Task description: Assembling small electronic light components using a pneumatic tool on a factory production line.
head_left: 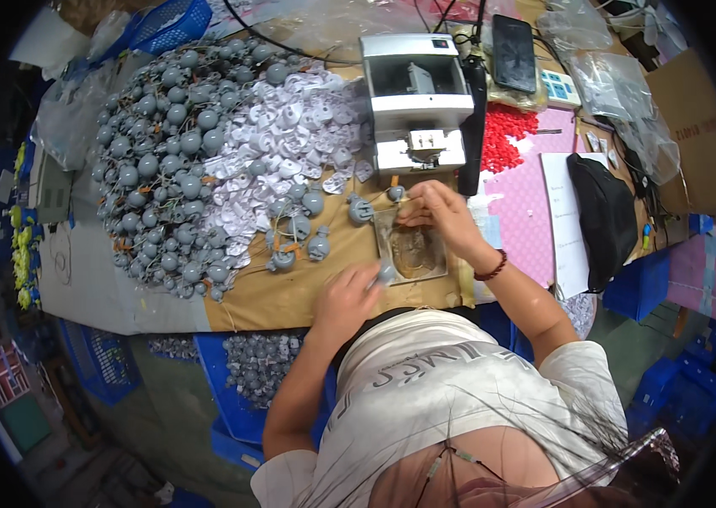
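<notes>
My left hand (347,295) is at the table's near edge, its fingers closed round a small grey ball-shaped part (385,273) that shows at the fingertips. Over the far end of a clear shallow tray (437,273) with a brownish bottom, my right hand (441,213) has its fingers curled together; what they hold, if anything, is hidden. Beside those fingertips lies a grey ball part with an orange end (396,194), and another grey ball part (360,209) sits left of it. Several more grey parts (318,245) with wires lie between the left hand and the big pile.
A large heap of grey wired balls (148,165) covers the left, with white plastic pieces (290,127) alongside. The silver-and-black machine (419,102) stands beyond the tray. Red pieces (502,140), a phone (514,52), a paper sheet (563,224) and a black cloth item (603,220) lie right.
</notes>
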The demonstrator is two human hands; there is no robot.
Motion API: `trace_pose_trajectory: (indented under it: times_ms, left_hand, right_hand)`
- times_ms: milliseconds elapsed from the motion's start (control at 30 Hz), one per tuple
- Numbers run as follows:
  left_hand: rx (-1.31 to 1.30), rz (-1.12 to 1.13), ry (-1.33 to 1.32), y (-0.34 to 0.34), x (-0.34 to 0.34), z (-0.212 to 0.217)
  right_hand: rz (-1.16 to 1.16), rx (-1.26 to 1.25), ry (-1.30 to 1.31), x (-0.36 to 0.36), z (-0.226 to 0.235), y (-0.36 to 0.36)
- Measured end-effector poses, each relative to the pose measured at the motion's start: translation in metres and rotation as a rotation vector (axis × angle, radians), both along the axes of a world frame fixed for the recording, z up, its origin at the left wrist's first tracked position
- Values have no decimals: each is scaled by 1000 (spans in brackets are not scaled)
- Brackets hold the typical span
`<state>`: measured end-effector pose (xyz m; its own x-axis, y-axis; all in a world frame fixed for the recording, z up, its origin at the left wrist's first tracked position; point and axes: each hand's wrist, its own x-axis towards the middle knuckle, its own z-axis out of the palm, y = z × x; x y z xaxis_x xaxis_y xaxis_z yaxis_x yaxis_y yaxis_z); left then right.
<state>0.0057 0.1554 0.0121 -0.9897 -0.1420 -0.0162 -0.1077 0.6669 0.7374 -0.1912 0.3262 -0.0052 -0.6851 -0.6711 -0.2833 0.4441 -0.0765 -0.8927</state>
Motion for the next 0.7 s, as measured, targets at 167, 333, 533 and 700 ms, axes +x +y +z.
trace_pose_trajectory:
  times_ms: [167,333,533,700]
  left_hand:
    - [-260,-109,-608,-87,136,38]
    - [-366,241,-338,-115,87,58]
    - [-678,321,114,-161,-42,28]
    - [-744,228,35,-180,-85,-1]
  right_hand:
    - [9,90,29,-10,-7,23]
    - [51,130,36,-1,-10,27]
    - [103,184,102,7,-10,38]
    - [44,266,131,0,-15,72]
